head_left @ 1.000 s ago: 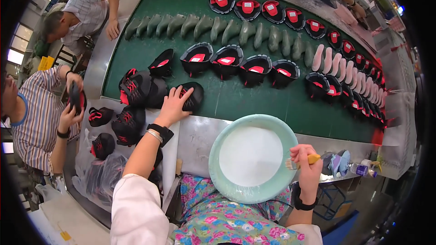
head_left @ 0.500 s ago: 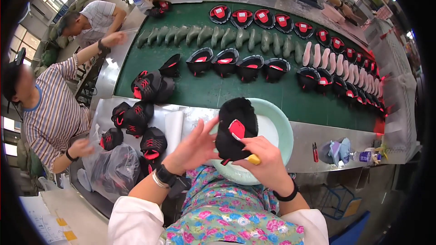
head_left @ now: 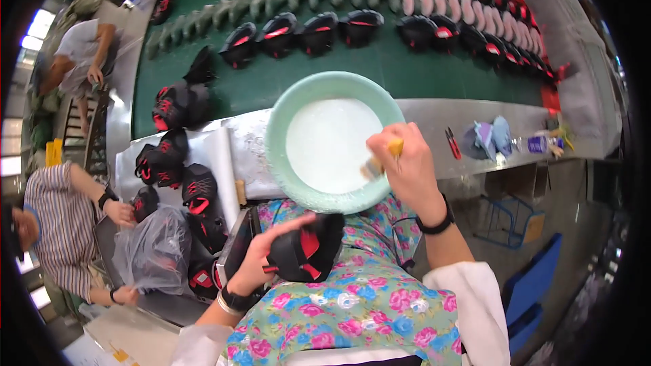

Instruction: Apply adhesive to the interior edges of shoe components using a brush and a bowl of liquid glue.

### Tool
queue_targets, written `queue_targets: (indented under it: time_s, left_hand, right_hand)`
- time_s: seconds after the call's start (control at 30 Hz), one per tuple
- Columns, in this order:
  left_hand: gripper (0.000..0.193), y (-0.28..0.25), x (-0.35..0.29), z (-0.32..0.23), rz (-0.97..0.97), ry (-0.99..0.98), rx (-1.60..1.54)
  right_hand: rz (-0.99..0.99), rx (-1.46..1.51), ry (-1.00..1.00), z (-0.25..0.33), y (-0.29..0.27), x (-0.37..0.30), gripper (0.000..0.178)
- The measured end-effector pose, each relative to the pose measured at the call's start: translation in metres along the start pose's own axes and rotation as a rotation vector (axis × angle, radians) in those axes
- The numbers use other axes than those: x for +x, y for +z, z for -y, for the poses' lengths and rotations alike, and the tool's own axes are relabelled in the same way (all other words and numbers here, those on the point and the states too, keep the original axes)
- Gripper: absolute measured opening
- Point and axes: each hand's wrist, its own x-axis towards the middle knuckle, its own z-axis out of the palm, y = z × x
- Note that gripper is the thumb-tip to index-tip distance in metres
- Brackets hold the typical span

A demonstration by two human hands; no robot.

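Observation:
My left hand (head_left: 252, 266), low and near my lap, grips a black shoe upper (head_left: 329, 242) with red lining, holding it close to the basin's near rim. A brush (head_left: 371, 168) with a yellow handle is pinched in my right hand (head_left: 411, 171). Its bristles point down over the right side of a pale green basin (head_left: 279, 163). White liquid (head_left: 331, 142) covers the basin's bottom; whether the bristle tips touch it I cannot tell.
Rows of black-and-red uppers (head_left: 319, 32), dark green foot-shaped forms (head_left: 234, 10) and pink insoles (head_left: 468, 8) line the green table (head_left: 251, 85). Red-handled pliers (head_left: 452, 144) and a bottle (head_left: 536, 144) lie right. At left, a person in stripes (head_left: 64, 224) handles a plastic bag (head_left: 152, 251).
The upper has gone down toward my lap in my left hand, away from my right. My right hand has brought the brush over the basin. The view has shifted, showing more of the basin.

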Motion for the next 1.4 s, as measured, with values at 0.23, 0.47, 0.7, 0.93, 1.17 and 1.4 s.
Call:
queue_targets:
  time_s: [0.23,0.47,0.7,0.93,1.17,1.4]
  left_hand:
    - [0.063,-0.018,-0.018,0.013,0.202,-0.373,-0.301]
    - [0.057,-0.01,0.015,0.035,-0.276,-0.329,-0.871]
    - [0.049,-0.001,0.049,0.045,-0.238,-0.316,-0.837]
    - [0.06,0.003,0.066,0.036,-0.214,-0.26,-0.858]
    - [0.062,-0.001,0.07,0.056,-0.338,0.008,-0.67]
    - [0.058,-0.002,0.073,0.05,-0.335,0.1,-0.587]
  right_hand:
    - [-0.007,0.056,0.172,-0.068,0.049,-0.021,0.02]
    - [0.019,-0.005,0.179,-0.076,0.066,-0.017,0.015]
    - [0.141,0.459,0.126,0.017,0.006,-0.005,0.021]
    - [-0.044,0.306,0.249,-0.006,0.006,-0.017,0.013]
    - [0.108,0.452,0.566,0.028,-0.008,-0.034,0.022]
    - [0.106,0.379,0.389,0.026,-0.011,-0.032,0.018]
